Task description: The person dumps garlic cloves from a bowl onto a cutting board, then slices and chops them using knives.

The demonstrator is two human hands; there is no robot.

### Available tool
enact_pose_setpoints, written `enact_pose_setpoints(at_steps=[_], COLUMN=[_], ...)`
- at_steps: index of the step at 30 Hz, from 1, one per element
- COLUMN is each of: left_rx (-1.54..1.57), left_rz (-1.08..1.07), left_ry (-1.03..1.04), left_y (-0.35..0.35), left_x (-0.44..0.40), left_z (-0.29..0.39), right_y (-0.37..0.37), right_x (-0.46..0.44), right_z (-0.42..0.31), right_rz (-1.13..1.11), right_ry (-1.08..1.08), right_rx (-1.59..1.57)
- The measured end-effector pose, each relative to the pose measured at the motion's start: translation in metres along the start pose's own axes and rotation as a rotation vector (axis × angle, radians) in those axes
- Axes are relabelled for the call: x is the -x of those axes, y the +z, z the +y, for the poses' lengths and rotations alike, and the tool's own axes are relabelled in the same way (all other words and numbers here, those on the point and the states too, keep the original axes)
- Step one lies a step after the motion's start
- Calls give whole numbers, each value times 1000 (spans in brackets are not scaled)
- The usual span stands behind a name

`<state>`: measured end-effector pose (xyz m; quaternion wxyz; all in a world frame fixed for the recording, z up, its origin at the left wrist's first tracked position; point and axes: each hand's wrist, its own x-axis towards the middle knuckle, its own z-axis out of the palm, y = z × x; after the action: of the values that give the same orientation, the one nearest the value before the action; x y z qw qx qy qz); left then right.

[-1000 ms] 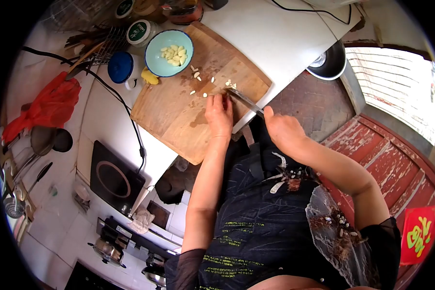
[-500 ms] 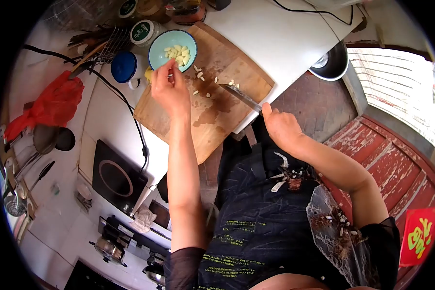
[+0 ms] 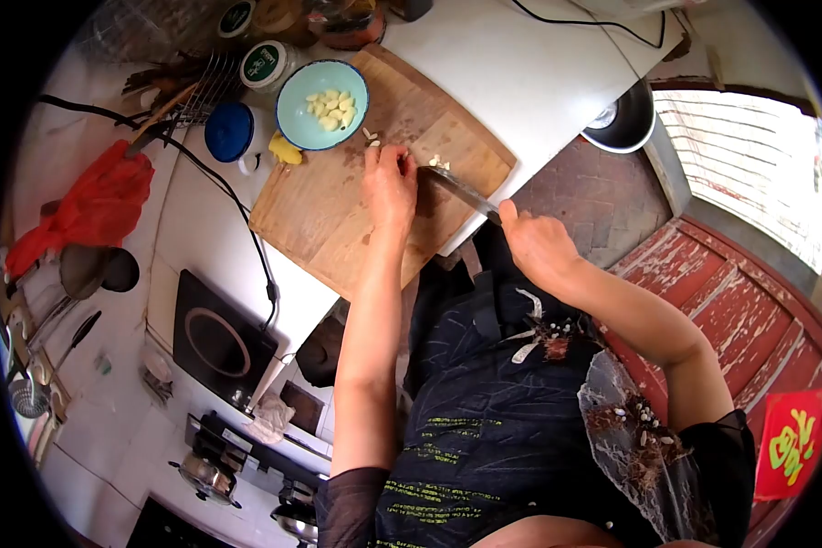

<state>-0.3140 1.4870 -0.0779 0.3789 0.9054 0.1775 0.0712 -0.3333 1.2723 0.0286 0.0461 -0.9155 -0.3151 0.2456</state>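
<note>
My right hand (image 3: 539, 248) grips the handle of a kitchen knife (image 3: 464, 192), its blade lying low across the right part of a wooden cutting board (image 3: 315, 219). Just left of the blade tip, my left hand (image 3: 391, 189) is down at the board with its fingers curled together; whatever they hold is hidden. Small garlic pieces (image 3: 439, 163) lie beyond the blade, and another garlic clove (image 3: 371, 135) shows past my left fingertips. A pale turquoise bowl (image 3: 289, 102) on the board's far left corner contains several peeled garlic cloves (image 3: 331, 108).
A yellow item (image 3: 285, 149) lies beside the bowl. Left of it stands a blue-lidded mug (image 3: 229, 131), with jars (image 3: 266, 65) behind. A black cable (image 3: 263, 256) runs along the counter past an induction cooktop (image 3: 217, 338). A metal pot (image 3: 632, 123) sits low at right.
My left hand has moved from the bowl rightward and down to the board, close to the knife tip. It now covers the loose garlic there. My right hand stays nearly in place with the knife.
</note>
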Motion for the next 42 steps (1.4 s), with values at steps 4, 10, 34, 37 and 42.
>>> enact_pose_setpoints(at_steps=[4, 10, 34, 37, 42], left_rx=[-103, -99, 31, 10, 5], left_rz=[-27, -8, 60, 57, 58], left_ry=[44, 0, -6, 7, 13], left_y=[0, 0, 14, 14, 12], left_x=[-2, 1, 56, 56, 56], left_z=[0, -4, 10, 10, 10], right_y=[-1, -5, -9, -11, -9], right_x=[3, 12, 8, 7, 0], right_z=[3, 10, 4, 3, -1], right_rz=[-14, 22, -11, -17, -89], right_ry=[24, 42, 30, 22, 29], right_rx=[-35, -17, -38, -21, -39])
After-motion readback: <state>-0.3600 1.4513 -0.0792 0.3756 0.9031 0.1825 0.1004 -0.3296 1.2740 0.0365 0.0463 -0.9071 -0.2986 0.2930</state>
